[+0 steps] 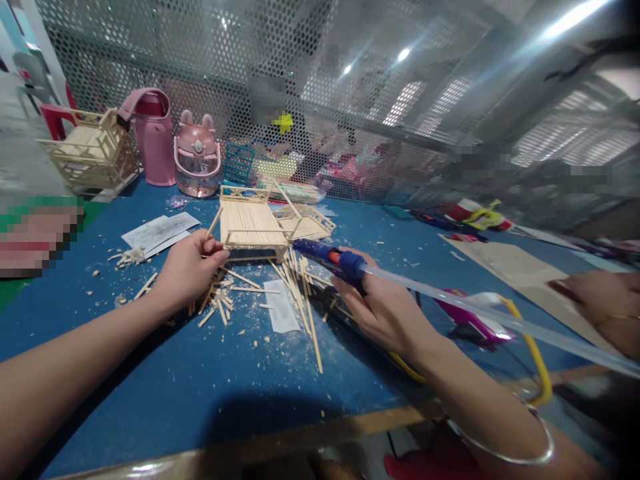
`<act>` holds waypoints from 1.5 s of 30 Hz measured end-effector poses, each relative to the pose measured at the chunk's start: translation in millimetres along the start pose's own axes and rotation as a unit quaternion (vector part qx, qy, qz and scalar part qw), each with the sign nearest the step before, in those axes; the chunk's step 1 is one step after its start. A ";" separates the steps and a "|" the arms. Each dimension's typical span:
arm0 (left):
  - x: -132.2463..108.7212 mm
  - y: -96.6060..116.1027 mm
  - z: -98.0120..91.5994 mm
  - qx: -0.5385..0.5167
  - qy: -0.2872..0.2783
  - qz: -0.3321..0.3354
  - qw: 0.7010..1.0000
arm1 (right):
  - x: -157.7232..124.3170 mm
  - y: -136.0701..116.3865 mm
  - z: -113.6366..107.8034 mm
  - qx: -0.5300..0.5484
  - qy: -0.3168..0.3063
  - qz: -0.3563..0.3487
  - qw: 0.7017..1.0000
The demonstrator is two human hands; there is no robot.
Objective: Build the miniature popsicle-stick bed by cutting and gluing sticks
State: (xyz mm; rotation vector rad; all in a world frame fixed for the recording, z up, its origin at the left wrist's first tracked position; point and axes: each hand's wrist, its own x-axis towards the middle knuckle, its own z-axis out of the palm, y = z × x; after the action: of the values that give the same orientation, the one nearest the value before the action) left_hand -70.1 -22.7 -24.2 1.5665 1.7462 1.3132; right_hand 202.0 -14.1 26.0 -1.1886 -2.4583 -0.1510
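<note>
Silver bangle (505, 440) on the right wrist is closest, over the blue table (200, 387). Right hand (387, 310) is wrapped tight around a blue glue gun (330, 255), its nozzle pointing at the little stick frame (253, 223) mid-table. Left hand (187, 270) pinches a thin stick (215, 223) at the frame's near-left corner, with loose sticks (300, 300) scattered in between. Imo: a tiny dab right on the joint, and keep that pinch steady. A pink bottle (197, 157) sits behind.

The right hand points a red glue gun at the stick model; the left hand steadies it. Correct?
No: the head view shows a blue glue gun, not red. The right hand points it at the stick model; the left hand steadies it.
</note>
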 end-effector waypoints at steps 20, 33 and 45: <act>0.7 -2.4 -1.7 -0.036 -0.017 -0.005 0.999 | 1.1 -10.6 -6.1 0.162 0.018 0.097 0.982; -2.3 6.8 -3.5 -0.181 0.006 -0.086 0.980 | 28.4 -45.1 14.3 0.598 -0.119 0.238 0.756; -2.5 0.6 -1.5 -0.162 -0.010 -0.080 0.984 | 35.1 -47.2 27.9 0.625 -0.137 0.250 0.727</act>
State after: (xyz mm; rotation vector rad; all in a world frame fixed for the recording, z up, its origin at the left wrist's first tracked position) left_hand -70.4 -25.5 -23.7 1.2299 1.5198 1.4123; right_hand 137.4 -10.9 18.2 -1.0873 -1.5752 1.6393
